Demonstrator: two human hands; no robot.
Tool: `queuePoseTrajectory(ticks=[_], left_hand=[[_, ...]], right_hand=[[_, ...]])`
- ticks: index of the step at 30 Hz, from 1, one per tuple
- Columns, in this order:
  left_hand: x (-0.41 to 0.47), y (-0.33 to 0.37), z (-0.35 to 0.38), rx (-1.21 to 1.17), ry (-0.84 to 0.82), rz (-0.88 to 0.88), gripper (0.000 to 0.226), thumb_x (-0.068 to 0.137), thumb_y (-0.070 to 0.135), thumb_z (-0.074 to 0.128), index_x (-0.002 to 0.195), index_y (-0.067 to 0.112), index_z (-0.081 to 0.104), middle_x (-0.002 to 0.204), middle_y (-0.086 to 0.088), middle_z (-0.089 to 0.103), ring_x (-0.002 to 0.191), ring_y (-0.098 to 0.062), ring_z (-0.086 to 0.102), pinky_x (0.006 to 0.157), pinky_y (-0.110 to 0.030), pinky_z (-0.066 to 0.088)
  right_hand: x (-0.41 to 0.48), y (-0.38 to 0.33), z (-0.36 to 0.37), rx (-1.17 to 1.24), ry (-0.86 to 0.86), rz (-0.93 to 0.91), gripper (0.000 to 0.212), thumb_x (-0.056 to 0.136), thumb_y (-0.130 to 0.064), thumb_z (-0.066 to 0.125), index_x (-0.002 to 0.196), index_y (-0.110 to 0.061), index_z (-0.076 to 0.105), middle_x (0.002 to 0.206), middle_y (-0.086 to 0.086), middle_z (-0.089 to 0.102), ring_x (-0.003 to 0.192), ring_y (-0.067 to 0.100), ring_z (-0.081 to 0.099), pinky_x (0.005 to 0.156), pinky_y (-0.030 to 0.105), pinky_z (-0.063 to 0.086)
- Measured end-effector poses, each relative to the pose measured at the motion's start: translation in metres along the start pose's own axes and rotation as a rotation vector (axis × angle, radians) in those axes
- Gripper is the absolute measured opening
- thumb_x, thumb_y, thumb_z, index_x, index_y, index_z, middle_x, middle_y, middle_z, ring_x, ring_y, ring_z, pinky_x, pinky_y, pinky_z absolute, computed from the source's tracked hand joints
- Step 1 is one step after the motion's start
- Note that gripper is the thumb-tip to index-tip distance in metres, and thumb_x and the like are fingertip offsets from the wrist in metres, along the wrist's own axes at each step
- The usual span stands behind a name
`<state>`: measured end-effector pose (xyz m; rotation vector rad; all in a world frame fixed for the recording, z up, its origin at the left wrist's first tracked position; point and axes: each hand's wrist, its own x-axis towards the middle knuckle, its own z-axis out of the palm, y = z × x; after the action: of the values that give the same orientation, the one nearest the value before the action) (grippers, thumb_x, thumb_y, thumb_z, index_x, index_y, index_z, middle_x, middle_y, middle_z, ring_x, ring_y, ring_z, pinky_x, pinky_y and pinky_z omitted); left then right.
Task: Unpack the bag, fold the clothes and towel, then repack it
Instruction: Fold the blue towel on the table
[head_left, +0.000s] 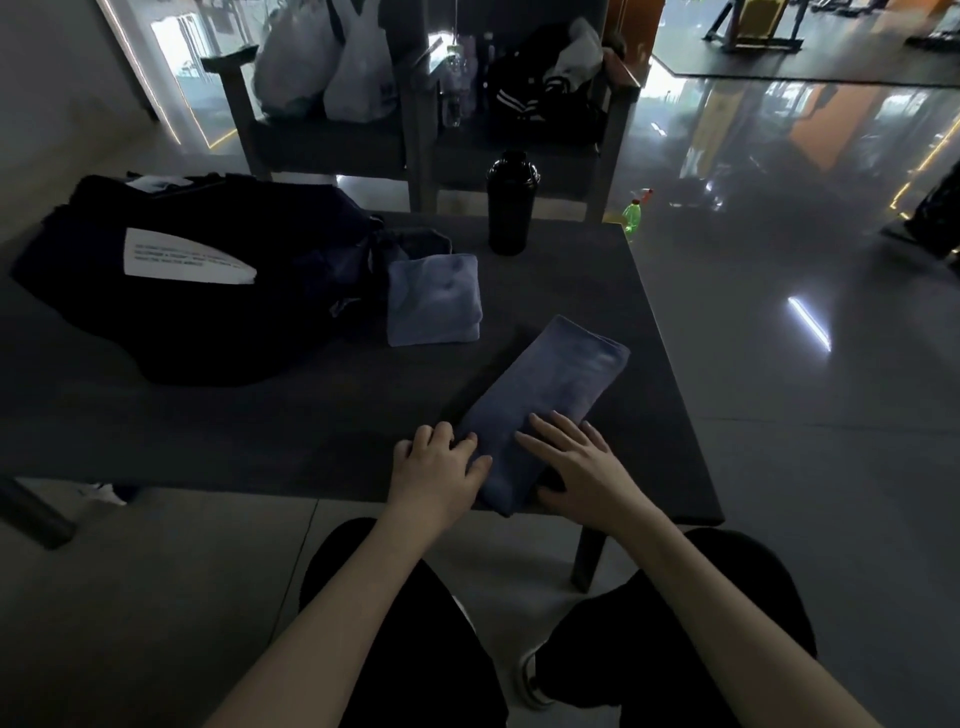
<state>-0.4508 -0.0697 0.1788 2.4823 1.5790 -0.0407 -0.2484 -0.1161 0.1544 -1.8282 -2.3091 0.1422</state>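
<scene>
My left grip (439, 462) lies open, its fingers flat on the near end of the long blue towel (550, 400). My right grip (576, 462) is open too and presses flat on the same end. The towel runs from the near edge of the counter (311, 426) toward its right edge. A folded blue cloth (434, 301) sits mid-counter, touching the black bag (208, 291) at the left edge. A black bottle (511, 202) stands at the far edge.

Both hands lie palm-down, left hand (439, 465) loosely curled, right hand (582, 462) spread flat.
</scene>
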Motion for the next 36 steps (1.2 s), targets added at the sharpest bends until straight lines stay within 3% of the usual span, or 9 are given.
queuePoseTrajectory(ticks=[6,11,14,17,21,24,26,31,36], left_hand=[[0.003,-0.010,-0.017,-0.122,-0.143,0.037,0.041,0.101,0.038,0.027,0.121,0.027,0.062,0.117,-0.001,0.052,0.115,-0.021,0.043,0.091,-0.037,0.027],[0.006,-0.018,-0.025,-0.418,-0.183,0.008,0.033,0.099,0.025,0.039,0.122,0.026,0.062,0.118,0.007,0.061,0.112,-0.016,0.054,0.102,-0.037,0.038],[0.014,-0.022,-0.029,-0.761,-0.193,-0.020,0.037,0.096,0.005,0.039,0.124,0.018,0.060,0.117,0.000,0.063,0.105,-0.013,0.058,0.096,-0.029,0.045],[0.015,-0.008,-0.043,-1.076,-0.244,-0.024,0.034,0.103,0.017,0.029,0.125,0.016,0.055,0.123,-0.001,0.058,0.111,-0.013,0.054,0.087,-0.019,0.042],[0.015,0.011,-0.043,-1.222,-0.346,0.058,0.035,0.102,0.038,0.027,0.125,0.027,0.050,0.110,0.020,0.059,0.098,0.012,0.055,0.077,-0.003,0.042],[0.024,0.016,-0.034,-1.140,-0.462,0.073,0.043,0.092,0.043,0.049,0.127,0.020,0.053,0.114,0.012,0.062,0.105,0.002,0.057,0.083,-0.012,0.043],[0.035,0.016,-0.025,-1.059,-0.397,0.031,0.039,0.090,0.036,0.059,0.127,0.022,0.054,0.113,0.010,0.063,0.107,-0.007,0.058,0.091,-0.024,0.046],[0.053,0.020,-0.015,-0.978,-0.156,-0.030,0.022,0.097,0.028,0.052,0.118,0.028,0.057,0.117,0.005,0.063,0.109,-0.012,0.058,0.095,-0.033,0.047],[0.070,0.030,-0.020,-0.984,-0.132,-0.108,0.026,0.096,0.041,0.048,0.110,0.020,0.056,0.111,-0.001,0.063,0.097,-0.013,0.059,0.081,-0.031,0.048]], right_hand=[[-0.013,-0.005,0.002,-0.117,0.034,-0.047,0.073,0.066,-0.063,0.053,0.129,-0.025,0.056,0.131,0.005,0.058,0.119,0.029,0.057,0.095,0.053,0.044],[-0.020,-0.007,0.007,0.085,0.165,-0.055,0.047,0.078,-0.050,0.054,0.112,-0.022,0.069,0.119,0.003,0.067,0.111,0.025,0.062,0.096,0.046,0.046],[-0.012,-0.008,-0.012,0.312,0.213,0.109,0.027,0.090,-0.035,0.060,0.080,-0.012,0.071,0.076,0.003,0.070,0.070,0.018,0.065,0.067,0.025,0.045],[-0.005,-0.005,-0.021,0.458,0.215,0.286,0.038,0.095,-0.032,0.055,0.062,-0.013,0.054,0.055,0.000,0.055,0.048,0.006,0.047,0.049,0.017,0.030],[0.002,0.000,-0.023,0.783,0.255,0.523,0.044,0.096,-0.031,0.052,0.054,-0.017,0.049,0.052,-0.002,0.051,0.043,0.003,0.045,0.045,0.015,0.031],[0.011,0.002,-0.026,0.978,0.331,0.650,0.044,0.096,-0.036,0.050,0.058,-0.013,0.050,0.057,0.001,0.051,0.050,0.008,0.044,0.049,0.023,0.032],[0.016,0.004,-0.031,1.044,0.363,0.688,0.039,0.096,-0.037,0.050,0.064,-0.014,0.053,0.063,0.001,0.053,0.057,0.011,0.046,0.053,0.026,0.034],[0.017,0.014,-0.035,1.016,0.222,0.534,0.009,0.088,-0.022,0.063,0.094,-0.020,0.057,0.085,0.003,0.065,0.077,0.017,0.063,0.065,0.033,0.052],[0.033,0.026,-0.029,0.738,0.312,0.623,0.012,0.090,-0.020,0.060,0.083,-0.017,0.051,0.077,0.001,0.060,0.074,0.020,0.059,0.062,0.032,0.046]])
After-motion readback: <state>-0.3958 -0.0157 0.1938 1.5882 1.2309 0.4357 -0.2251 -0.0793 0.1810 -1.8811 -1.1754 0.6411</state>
